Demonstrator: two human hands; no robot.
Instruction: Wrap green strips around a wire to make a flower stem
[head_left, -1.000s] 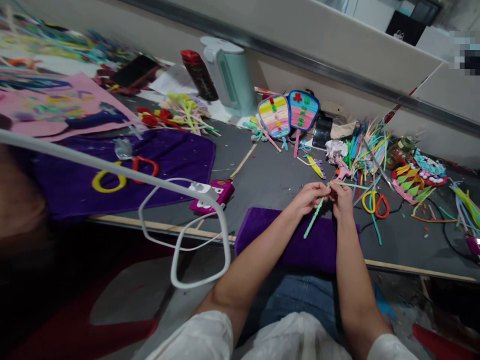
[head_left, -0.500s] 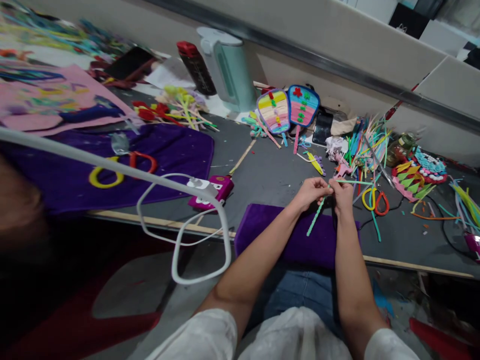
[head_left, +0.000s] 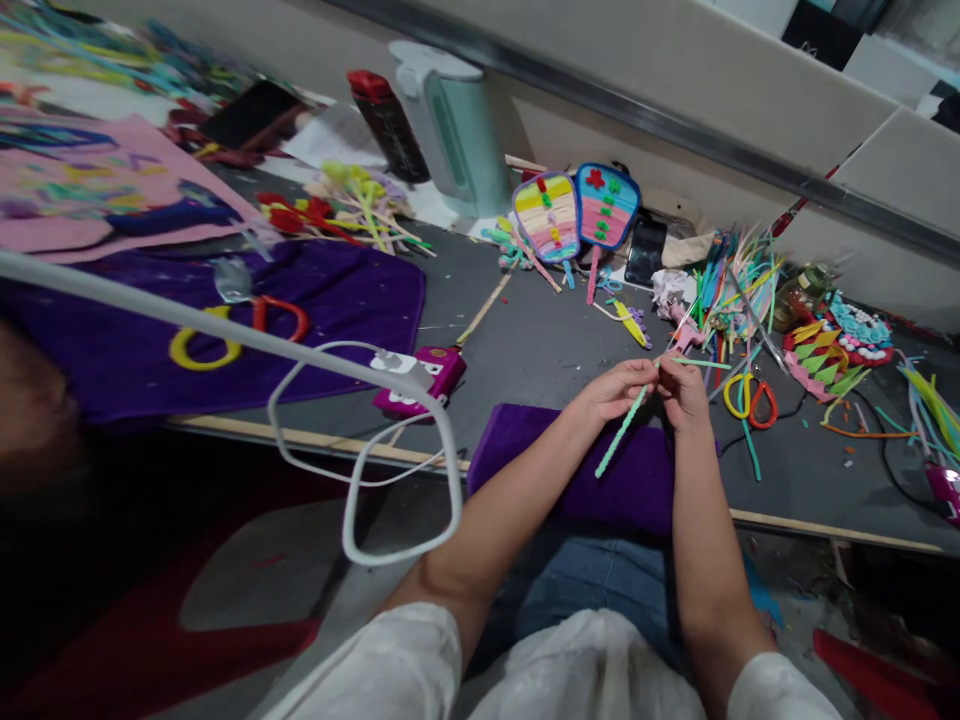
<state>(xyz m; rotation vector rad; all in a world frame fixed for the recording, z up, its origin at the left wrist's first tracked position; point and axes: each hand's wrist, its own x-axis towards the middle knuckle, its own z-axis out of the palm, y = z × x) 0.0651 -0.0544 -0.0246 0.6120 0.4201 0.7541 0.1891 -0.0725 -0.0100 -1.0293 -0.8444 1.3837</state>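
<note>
Both hands meet over the purple cloth [head_left: 600, 480] at the table [head_left: 540, 350] edge. Left hand [head_left: 615, 392] and right hand [head_left: 684, 392] both pinch the top of a green pipe cleaner [head_left: 619, 435], its tail hanging free. Looks light, bendy, fuzzy; best gripped near the bend point.

We are sitting in a craft workshop: a grey worktable [head_left: 540, 350] is overflowing with pipe cleaners [head_left: 731, 285], finished chenille fans [head_left: 574, 215] at the far side, scissors [head_left: 750, 400] right, and a glue gun [head_left: 420, 380] nearer.
</note>
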